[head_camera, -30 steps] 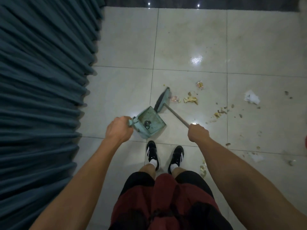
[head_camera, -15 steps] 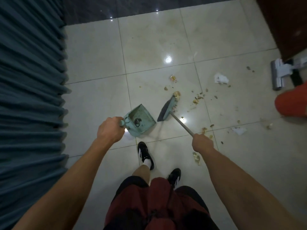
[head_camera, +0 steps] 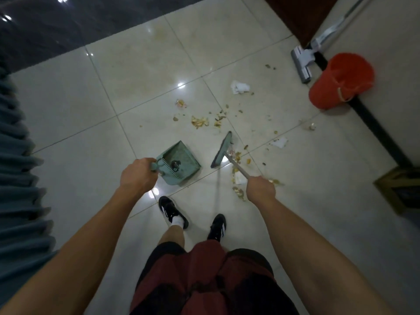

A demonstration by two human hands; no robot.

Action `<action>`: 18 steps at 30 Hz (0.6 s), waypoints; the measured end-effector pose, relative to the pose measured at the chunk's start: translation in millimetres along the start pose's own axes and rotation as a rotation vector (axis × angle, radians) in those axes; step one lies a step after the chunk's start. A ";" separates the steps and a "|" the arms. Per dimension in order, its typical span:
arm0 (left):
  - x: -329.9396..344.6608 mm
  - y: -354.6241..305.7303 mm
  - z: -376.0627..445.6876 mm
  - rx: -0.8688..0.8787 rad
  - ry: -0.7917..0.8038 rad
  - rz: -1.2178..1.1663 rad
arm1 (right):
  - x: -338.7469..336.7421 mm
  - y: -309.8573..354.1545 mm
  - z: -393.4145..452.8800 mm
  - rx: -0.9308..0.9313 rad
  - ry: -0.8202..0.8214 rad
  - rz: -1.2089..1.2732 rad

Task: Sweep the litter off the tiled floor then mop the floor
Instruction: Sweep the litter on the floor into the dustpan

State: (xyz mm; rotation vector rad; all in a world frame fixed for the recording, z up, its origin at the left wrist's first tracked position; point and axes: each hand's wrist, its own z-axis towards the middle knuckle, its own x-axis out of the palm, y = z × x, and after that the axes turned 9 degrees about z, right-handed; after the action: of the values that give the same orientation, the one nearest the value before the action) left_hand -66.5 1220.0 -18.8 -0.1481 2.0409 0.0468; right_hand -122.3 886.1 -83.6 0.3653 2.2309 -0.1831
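My left hand (head_camera: 138, 176) grips the handle of a teal dustpan (head_camera: 181, 162) held just above the cream tiled floor (head_camera: 141, 83), with a small dark scrap inside it. My right hand (head_camera: 261, 188) grips the thin handle of a teal broom (head_camera: 221, 150), whose head stands to the right of the dustpan. Yellowish food scraps (head_camera: 200, 121) lie scattered beyond the broom, more lie near my right hand, and crumpled white paper (head_camera: 239, 87) lies farther back. A flat grey mop (head_camera: 303, 62) leans at the back right.
An orange bucket (head_camera: 341, 81) stands beside the mop against the right wall. Blue pleated curtains (head_camera: 20, 178) hang along the left. A dark glossy strip (head_camera: 68, 23) borders the far tiles. A framed box (head_camera: 400, 189) sits at the right edge. My black shoes (head_camera: 172, 211) stand below the dustpan.
The view has swung right, bringing the mop and orange bucket fully into sight. The broom head has drawn back from the far scraps toward my feet, and my right foot has stepped out.
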 end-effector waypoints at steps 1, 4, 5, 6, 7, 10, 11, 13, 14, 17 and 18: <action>0.3 -6.5 -0.6 0.011 -0.006 0.007 | 0.2 0.0 -2.9 0.000 0.000 0.000; -0.8 -17.3 -1.9 0.029 -0.015 0.011 | 1.5 7.0 -8.4 0.003 0.011 0.028; -1.7 -17.7 -2.0 0.032 -0.015 0.013 | 1.1 10.0 -8.8 0.002 0.013 0.031; -3.1 -16.6 -2.2 0.037 -0.014 0.018 | 0.4 12.7 -9.1 -0.002 0.019 0.034; -4.4 -14.6 -2.1 0.040 -0.014 0.024 | -0.7 15.6 -9.1 -0.010 0.022 0.037; -8.7 -3.3 -0.7 0.033 -0.025 0.017 | -4.0 24.7 -7.5 -0.033 -0.003 0.049; -9.3 2.4 0.0 0.027 -0.026 0.010 | -5.4 29.5 -6.3 -0.040 -0.016 0.059; -9.2 17.7 2.3 0.011 -0.021 -0.007 | -8.1 44.9 -2.9 -0.063 -0.027 0.069; -9.1 26.5 4.0 0.001 -0.019 -0.012 | -9.5 55.5 -1.3 -0.076 -0.024 0.069; -9.8 56.6 11.1 -0.032 -0.012 -0.039 | -15.8 96.9 2.8 -0.112 -0.006 0.064; -10.8 68.2 14.6 -0.048 -0.008 -0.046 | -17.9 112.7 4.4 -0.121 0.001 0.063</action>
State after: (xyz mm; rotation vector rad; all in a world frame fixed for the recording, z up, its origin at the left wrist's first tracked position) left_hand -57.3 1290.0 -18.0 -0.2246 2.0285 0.0680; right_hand -72.0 988.1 -73.3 0.3693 2.2158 -0.0138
